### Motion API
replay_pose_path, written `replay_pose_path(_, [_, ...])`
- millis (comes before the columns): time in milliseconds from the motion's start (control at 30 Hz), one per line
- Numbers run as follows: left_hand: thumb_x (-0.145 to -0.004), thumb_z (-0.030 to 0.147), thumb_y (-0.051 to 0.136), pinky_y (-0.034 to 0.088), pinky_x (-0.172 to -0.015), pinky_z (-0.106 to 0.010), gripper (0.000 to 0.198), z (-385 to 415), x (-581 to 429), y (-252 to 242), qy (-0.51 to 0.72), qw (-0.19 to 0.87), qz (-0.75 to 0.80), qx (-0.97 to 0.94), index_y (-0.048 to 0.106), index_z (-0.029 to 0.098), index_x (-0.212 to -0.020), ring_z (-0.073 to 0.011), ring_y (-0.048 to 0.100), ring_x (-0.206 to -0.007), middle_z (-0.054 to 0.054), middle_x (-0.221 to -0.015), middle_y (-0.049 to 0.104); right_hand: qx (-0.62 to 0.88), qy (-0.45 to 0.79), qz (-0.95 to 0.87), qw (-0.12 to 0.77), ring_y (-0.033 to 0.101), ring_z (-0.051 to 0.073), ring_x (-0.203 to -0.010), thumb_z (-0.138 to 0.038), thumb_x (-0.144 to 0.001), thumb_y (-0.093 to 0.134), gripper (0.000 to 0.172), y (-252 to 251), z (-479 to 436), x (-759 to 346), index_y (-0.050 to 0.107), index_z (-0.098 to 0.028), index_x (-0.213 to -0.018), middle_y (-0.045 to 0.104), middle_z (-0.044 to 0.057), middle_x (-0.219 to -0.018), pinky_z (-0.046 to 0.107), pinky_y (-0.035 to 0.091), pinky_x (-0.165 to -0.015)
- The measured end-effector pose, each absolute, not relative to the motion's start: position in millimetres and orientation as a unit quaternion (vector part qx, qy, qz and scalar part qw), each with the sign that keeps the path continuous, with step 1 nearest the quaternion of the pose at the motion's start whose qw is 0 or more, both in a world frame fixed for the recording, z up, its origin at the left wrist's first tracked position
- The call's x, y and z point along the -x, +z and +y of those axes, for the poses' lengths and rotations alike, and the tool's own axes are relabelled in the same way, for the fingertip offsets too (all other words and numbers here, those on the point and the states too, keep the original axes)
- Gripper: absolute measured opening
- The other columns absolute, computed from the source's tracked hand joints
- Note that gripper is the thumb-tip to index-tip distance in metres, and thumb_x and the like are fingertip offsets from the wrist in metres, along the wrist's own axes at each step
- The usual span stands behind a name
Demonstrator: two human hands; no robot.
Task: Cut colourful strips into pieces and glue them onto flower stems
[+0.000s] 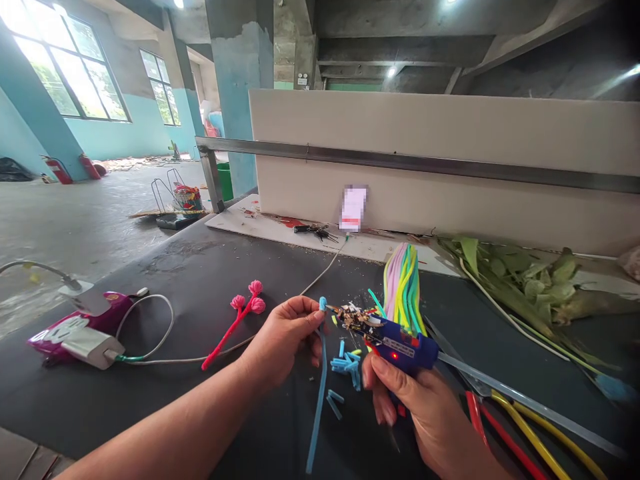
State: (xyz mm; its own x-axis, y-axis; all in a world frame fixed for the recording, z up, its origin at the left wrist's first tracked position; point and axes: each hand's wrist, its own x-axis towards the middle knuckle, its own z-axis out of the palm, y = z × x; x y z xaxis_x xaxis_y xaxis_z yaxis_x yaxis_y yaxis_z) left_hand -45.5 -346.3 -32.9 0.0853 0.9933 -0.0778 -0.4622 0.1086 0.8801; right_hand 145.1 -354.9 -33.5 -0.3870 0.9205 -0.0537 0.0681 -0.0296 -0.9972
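Note:
My left hand (287,337) pinches the top of a light blue pipe cleaner (319,400), whose curled tip sits at the fingertips while the rest hangs down to the table. My right hand (420,407) grips a blue hot glue gun (400,343) with a red light lit, its crusted nozzle pointing left at the pipe cleaner's tip. Several short blue cut pieces (345,367) lie on the dark table between my hands. A bundle of pastel pipe cleaners (403,280) lies just behind the glue gun.
A pink pipe-cleaner flower stem (240,313) lies to the left. Further left sit a magenta power strip with white adapters (83,327) and a cable. Green artificial leaves (530,283) lie at the right, red and yellow pipe cleaners (520,433) near the front right, and a white panel (450,167) stands behind.

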Motion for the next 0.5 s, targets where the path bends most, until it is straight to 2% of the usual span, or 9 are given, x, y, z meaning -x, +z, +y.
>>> replay_pose_path(267, [-0.075, 0.029, 0.063, 0.043, -0.036, -0.019, 0.018, -346.5, 46.4, -32.1, 0.560, 0.646, 0.370, -0.363, 0.051, 0.016, -0.076, -0.0062, 0.049, -0.040, 0.002, -0.064, 0.057, 0.420, 0.586, -0.586, 0.370, 0.046, 0.011, -0.043, -0.047, -0.081, 0.055, 0.046, -33.1, -358.9, -147.0, 0.048, -0.019, -0.046, 0.045, -0.002, -0.041, 0.026, 0.040, -0.049])
replay_pose_path(433, [-0.073, 0.031, 0.065, 0.041, -0.036, -0.018, 0.022, -345.8, 47.4, -31.5, 0.561, 0.648, 0.373, -0.355, 0.050, 0.016, -0.076, -0.0060, 0.049, -0.041, 0.002, -0.065, 0.057, 0.419, 0.583, -0.590, 0.370, 0.045, 0.011, -0.043, -0.049, -0.080, 0.055, 0.048, -33.0, -358.7, -146.2, 0.046, -0.019, -0.044, 0.043, -0.002, -0.039, 0.026, 0.039, -0.049])
replay_pose_path(500, [-0.073, 0.032, 0.065, 0.042, -0.036, -0.018, 0.022, -345.8, 47.9, -32.0, 0.561, 0.647, 0.374, -0.355, 0.050, 0.016, -0.076, -0.0063, 0.049, -0.041, 0.001, -0.066, 0.057, 0.428, 0.576, -0.592, 0.367, 0.045, 0.011, -0.043, -0.050, -0.081, 0.054, 0.045, -32.7, -357.9, -145.4, 0.050, -0.018, -0.049, 0.044, -0.002, -0.041, 0.025, 0.038, -0.049])
